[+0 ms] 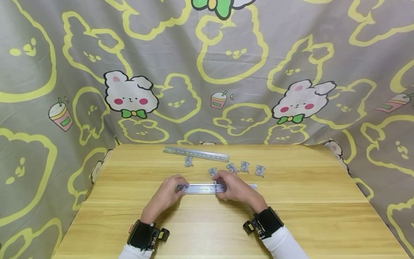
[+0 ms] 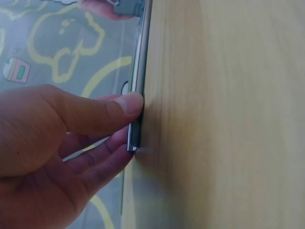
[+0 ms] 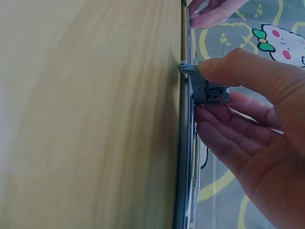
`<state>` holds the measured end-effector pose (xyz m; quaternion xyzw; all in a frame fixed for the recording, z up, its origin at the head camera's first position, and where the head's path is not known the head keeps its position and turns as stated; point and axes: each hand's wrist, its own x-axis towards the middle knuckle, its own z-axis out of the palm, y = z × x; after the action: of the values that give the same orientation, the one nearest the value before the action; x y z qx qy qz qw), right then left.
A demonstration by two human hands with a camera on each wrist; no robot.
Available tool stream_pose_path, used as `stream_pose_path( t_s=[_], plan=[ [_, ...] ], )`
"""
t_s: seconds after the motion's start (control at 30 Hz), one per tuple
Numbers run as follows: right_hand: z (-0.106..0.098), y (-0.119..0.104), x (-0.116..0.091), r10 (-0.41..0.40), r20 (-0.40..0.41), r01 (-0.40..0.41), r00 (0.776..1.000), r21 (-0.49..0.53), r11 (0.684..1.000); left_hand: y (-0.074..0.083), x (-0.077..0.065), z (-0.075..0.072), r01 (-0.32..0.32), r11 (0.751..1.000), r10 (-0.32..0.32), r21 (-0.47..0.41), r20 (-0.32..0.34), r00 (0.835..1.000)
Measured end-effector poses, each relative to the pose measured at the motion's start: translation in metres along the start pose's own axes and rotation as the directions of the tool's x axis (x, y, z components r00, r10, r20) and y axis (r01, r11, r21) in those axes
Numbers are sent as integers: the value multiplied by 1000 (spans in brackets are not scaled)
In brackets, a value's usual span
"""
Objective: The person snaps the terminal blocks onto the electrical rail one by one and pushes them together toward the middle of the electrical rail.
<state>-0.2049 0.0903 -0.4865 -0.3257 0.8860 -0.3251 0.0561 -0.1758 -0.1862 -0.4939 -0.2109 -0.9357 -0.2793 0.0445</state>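
Note:
A slotted metal DIN rail [image 1: 200, 189] lies crosswise on the table in front of the person. Its left end is pinched by the left hand [image 1: 169, 190], thumb on the near edge and fingers behind, as the left wrist view shows. Partway along the rail, the right hand [image 1: 234, 187] pinches a grey terminal block [image 3: 205, 86] between thumb and fingers. In the right wrist view, that block sits against the rail, its near foot over the rail's edge; whether it is clipped on I cannot tell. The right hand hides part of the rail.
Behind the hands lie several loose grey blocks, among them one at the left [image 1: 188, 162] and one at the far right [image 1: 260, 170]. A second slotted rail [image 1: 197, 154] rests near the back of the wooden table [image 1: 291, 223]. A patterned curtain [image 1: 181, 61] surrounds the table's back and sides.

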Motion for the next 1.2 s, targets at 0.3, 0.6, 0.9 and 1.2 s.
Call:
stream_pose_path(
  t_s=[0.3, 0.6, 0.9, 1.2],
  plan=[
    [3, 1, 0, 23, -2, -23, 1000, 7, 1000, -2, 0, 2, 1, 1000, 0, -15, 8, 1000],
    [5, 2, 1, 19, 7, -19, 1000, 16, 1000, -3, -1, 2, 26, 1000, -26, -1, 14, 1000],
    [-7, 4, -2, 15, 23, -16, 1000, 50, 999, -2, 0, 2, 45, 999, -45, 11, 14, 999],
    [-57, 39, -18, 83, -209, -95, 974, -50, 994, -1, 2, 1, 18, 1000, -18, -2, 20, 1000]
  ],
)
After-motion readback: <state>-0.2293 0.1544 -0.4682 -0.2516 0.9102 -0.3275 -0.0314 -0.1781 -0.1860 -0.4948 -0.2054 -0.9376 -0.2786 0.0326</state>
